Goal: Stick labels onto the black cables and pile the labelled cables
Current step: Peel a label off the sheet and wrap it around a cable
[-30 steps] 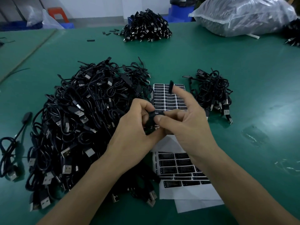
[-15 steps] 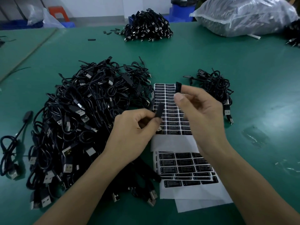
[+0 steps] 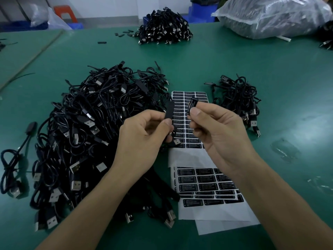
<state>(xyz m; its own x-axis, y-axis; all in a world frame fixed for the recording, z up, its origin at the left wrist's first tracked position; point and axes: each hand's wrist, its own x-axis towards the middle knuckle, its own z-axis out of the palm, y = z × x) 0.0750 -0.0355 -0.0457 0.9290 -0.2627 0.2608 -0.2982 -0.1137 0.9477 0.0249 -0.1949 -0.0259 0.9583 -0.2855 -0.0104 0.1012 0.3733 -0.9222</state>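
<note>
My left hand (image 3: 142, 138) pinches the flat black controller block of a cable (image 3: 169, 111), held upright above the label sheets; its USB plug hangs below my fingers. My right hand (image 3: 218, 130) pinches a small black label (image 3: 192, 105) between thumb and forefinger, a little to the right of the block and apart from it. A big heap of black cables (image 3: 86, 134) lies to the left. A smaller pile of cables (image 3: 237, 98) sits to the right. One label sheet (image 3: 180, 123) lies under my hands, another label sheet (image 3: 203, 186) nearer me.
A further cable pile (image 3: 165, 27) stands at the back of the green table (image 3: 270, 73), with a clear plastic bag (image 3: 273, 17) of goods at the back right. One loose cable (image 3: 12, 159) lies at the left edge. Small black parts (image 3: 124, 33) are scattered far back.
My hands have come apart and risen. The right hand has drawn away with a label; the left has turned the cable's block upright.
</note>
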